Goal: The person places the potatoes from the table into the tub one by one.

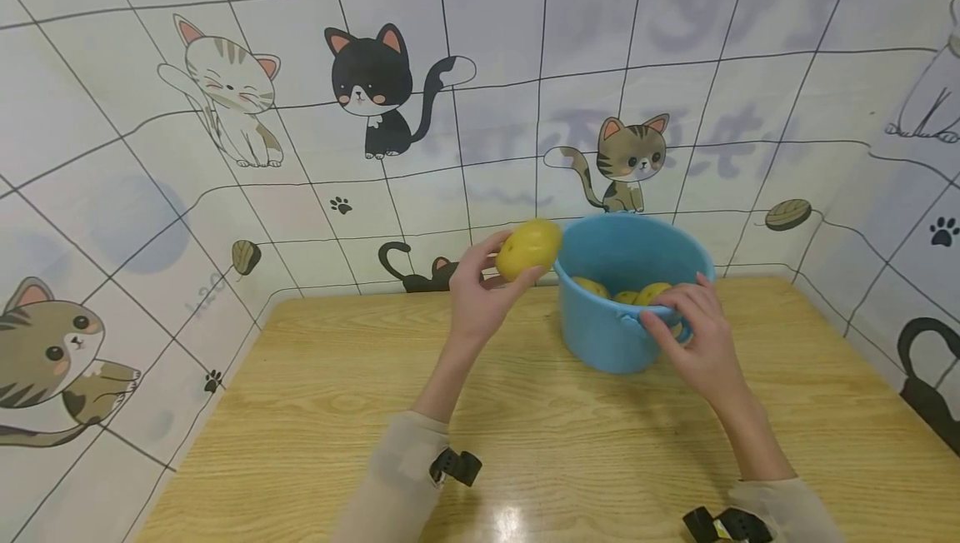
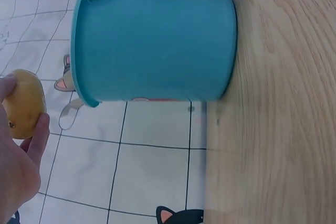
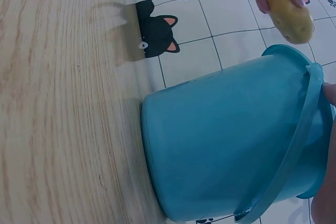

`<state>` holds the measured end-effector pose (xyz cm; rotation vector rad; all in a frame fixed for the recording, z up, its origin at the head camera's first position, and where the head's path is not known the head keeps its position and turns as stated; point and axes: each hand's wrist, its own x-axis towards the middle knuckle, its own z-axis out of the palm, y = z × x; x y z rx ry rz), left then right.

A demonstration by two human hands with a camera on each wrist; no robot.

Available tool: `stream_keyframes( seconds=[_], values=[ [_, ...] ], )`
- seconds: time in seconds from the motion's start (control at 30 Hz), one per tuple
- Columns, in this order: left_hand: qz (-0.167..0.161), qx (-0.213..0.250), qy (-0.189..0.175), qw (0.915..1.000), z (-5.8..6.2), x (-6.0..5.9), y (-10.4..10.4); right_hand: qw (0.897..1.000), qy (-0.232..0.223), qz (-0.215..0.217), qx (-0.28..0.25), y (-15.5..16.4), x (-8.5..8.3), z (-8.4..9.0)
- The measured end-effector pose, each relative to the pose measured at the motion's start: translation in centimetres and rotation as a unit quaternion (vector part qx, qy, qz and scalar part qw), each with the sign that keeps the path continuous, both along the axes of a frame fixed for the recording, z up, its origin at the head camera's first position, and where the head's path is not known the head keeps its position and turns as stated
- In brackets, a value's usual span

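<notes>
A yellow potato (image 1: 529, 249) is held between the fingers and thumb of my left hand (image 1: 480, 297), up beside the left rim of a light blue bucket (image 1: 603, 335). The bucket stands upright on the table. Several more yellow potatoes (image 1: 591, 286) lie inside it, partly hidden by its front wall. My right hand (image 1: 697, 339) grips the bucket's front right rim, thumb outside and fingers over the edge. From the right wrist, the bucket's handle (image 3: 294, 156) hangs down along its side, and the held potato (image 3: 290, 15) shows small eyes in its skin.
The wooden table (image 1: 360, 385) reaches back to a wall (image 1: 495, 127) printed with cartoon cats and grid lines. The bucket sits near the table's back edge, right of the middle. Side walls rise at left and right.
</notes>
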<state>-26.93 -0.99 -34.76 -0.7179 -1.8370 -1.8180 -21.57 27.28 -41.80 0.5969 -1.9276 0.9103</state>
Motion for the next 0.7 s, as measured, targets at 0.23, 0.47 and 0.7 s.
stream_keyframes(
  seconds=[0.23, 0.47, 0.7],
  values=[
    [-0.007, -0.003, 0.002, 1.0, -0.5, -0.2, 1.5, 1.0, 0.001, 0.002, 0.0, 0.1, 0.0, 0.1],
    [-0.026, -0.005, 0.002, 0.9996, -1.1, -0.6, 3.0, 1.0, -0.004, 0.005, 0.0, 0.1, 0.1, 0.2],
    [-0.043, -0.013, 0.0, 0.999, -1.3, -0.3, 4.1, 1.0, 0.001, 0.002, -0.002, 0.0, 0.0, 0.1]
  ],
)
